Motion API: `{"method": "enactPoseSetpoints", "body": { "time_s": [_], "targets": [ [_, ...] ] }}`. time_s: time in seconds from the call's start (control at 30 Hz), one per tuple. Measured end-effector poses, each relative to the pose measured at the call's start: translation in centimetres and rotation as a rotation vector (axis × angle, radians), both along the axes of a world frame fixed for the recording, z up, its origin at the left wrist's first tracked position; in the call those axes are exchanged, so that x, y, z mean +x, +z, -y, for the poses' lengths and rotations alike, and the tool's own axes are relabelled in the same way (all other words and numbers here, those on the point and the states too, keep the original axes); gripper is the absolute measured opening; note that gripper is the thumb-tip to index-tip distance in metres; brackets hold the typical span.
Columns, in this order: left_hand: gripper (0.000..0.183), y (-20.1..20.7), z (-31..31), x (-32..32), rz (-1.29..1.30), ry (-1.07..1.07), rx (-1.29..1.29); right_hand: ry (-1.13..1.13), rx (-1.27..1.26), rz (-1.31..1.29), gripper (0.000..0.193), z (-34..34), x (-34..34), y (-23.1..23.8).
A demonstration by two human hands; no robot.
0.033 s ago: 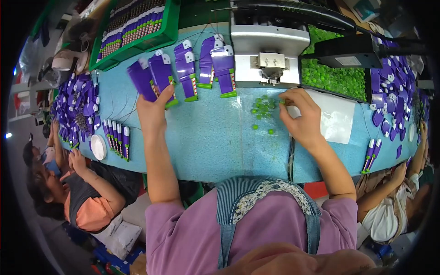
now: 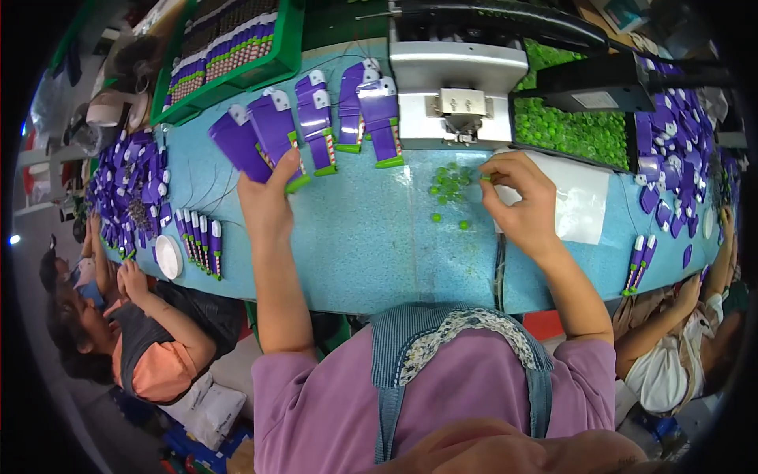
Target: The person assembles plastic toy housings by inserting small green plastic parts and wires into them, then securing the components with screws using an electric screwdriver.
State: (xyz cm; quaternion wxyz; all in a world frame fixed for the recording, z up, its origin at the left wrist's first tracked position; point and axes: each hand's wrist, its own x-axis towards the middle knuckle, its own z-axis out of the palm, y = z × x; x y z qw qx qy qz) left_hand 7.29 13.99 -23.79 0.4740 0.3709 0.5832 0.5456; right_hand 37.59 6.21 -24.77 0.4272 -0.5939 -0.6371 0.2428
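Observation:
My left hand [image 2: 267, 207] grips a purple toy part with a green end [image 2: 272, 141], the nearest of two lying side by side at the left of a row. More such purple parts [image 2: 377, 110] lie in that row on the blue table [image 2: 371, 253]. My right hand [image 2: 519, 204] pinches a small green piece [image 2: 484, 178] at the edge of a loose cluster of green pieces [image 2: 448, 185].
A grey machine [image 2: 458, 87] stands behind the cluster, with a black tray of green pieces [image 2: 568, 130] to its right. A green crate of purple parts [image 2: 229, 47] sits far left. Purple parts are heaped at both ends [image 2: 130, 189] [image 2: 671, 134]. Two people [image 2: 134, 332] [image 2: 679, 347] sit alongside.

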Motion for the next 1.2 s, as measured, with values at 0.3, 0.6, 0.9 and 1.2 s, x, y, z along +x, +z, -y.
{"method": "enactPoseSetpoints", "body": {
  "time_s": [0.3,0.6,0.9,1.2],
  "targets": [
    [0.021,1.4,8.9,12.7,0.437,-0.618,-0.273,0.156,0.041,-0.345,0.023,4.9,0.2,2.9],
    [0.026,1.0,9.7,13.0,0.629,-0.660,-0.363,0.064,0.173,-0.223,0.024,5.8,-0.7,2.7],
    [0.030,-0.1,10.4,13.4,0.544,-0.557,-0.207,-0.057,0.142,0.088,0.019,6.0,2.9,2.7],
    [0.031,0.5,10.2,13.4,0.577,-0.609,-0.323,-0.263,0.078,0.727,0.016,6.1,10.0,-0.3]
  ]
}}
